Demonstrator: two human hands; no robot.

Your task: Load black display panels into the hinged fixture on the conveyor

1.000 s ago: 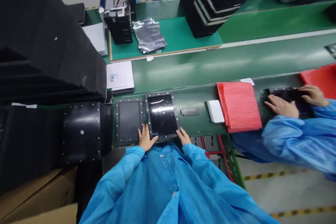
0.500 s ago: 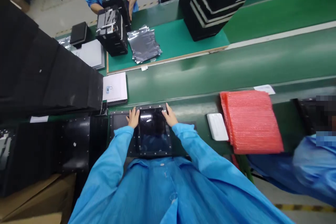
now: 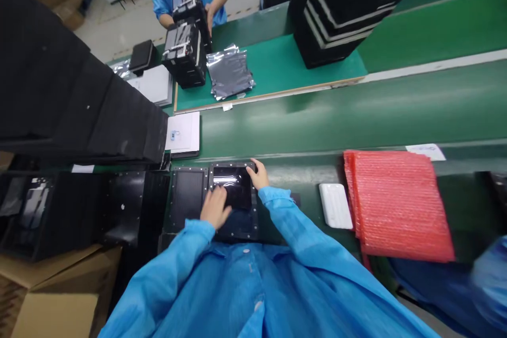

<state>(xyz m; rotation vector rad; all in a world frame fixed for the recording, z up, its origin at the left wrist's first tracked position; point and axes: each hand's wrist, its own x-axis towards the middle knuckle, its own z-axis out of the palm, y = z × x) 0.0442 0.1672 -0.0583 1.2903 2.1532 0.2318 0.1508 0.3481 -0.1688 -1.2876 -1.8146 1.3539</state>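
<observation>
A black framed panel with a glossy screen [image 3: 233, 190] lies on the green bench right in front of me. My left hand [image 3: 215, 207] rests on its near left part, fingers flat and together on the glass. At the panel's far right corner my right hand [image 3: 258, 174] curls its fingers over the edge. A second black panel with a ribbed face [image 3: 186, 196] lies flat just left of the first one.
A white pad [image 3: 336, 205] and a stack of red bubble-wrap sheets [image 3: 396, 203] lie to the right. Tall black tray stacks [image 3: 79, 100] stand at the left. Across the green conveyor [image 3: 336, 111] a person in blue handles black units beside silver bags [image 3: 229, 71].
My left hand has slid from the panel's far left corner down onto the screen. My right hand stays at the far right corner. The view has shifted slightly.
</observation>
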